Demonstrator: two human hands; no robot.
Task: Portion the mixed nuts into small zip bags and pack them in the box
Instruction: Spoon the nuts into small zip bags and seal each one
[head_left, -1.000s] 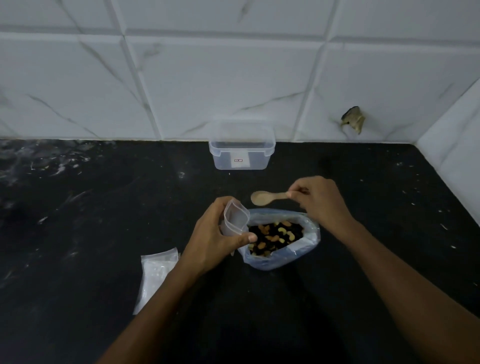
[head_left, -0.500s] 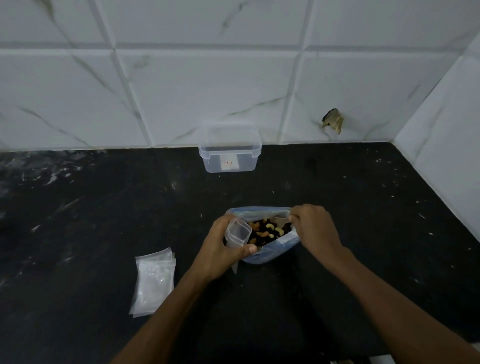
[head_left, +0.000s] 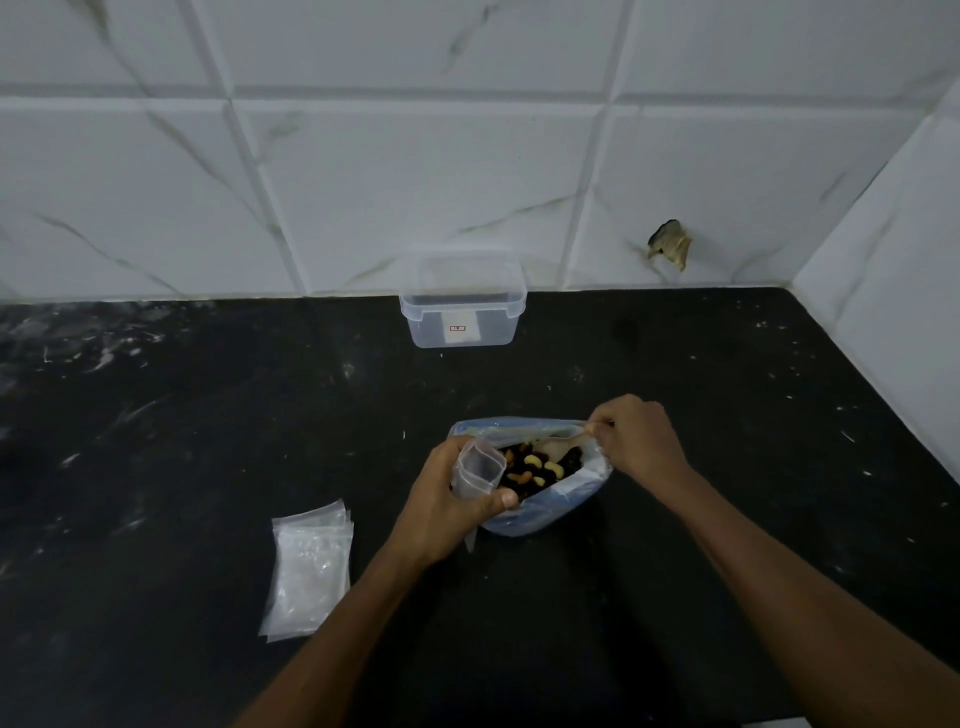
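Observation:
A large open plastic bag (head_left: 550, 512) of mixed nuts (head_left: 535, 470) lies on the black counter. My left hand (head_left: 447, 506) holds a small clear zip bag (head_left: 478, 467) open-mouthed at the big bag's left edge. My right hand (head_left: 636, 441) grips the handle of a wooden spoon (head_left: 558, 447), whose bowl is down among the nuts. A clear plastic box (head_left: 462, 304) stands open against the wall, apart from both hands.
A stack of spare small zip bags (head_left: 309, 569) lies flat on the black counter (head_left: 182, 441) to the left. White tiled walls close the back and right side. A chipped spot (head_left: 670, 244) marks the back wall.
The spoon, held above the big bag a second ago, has gone down into the nuts. My left hand has kept the small bag beside the big one.

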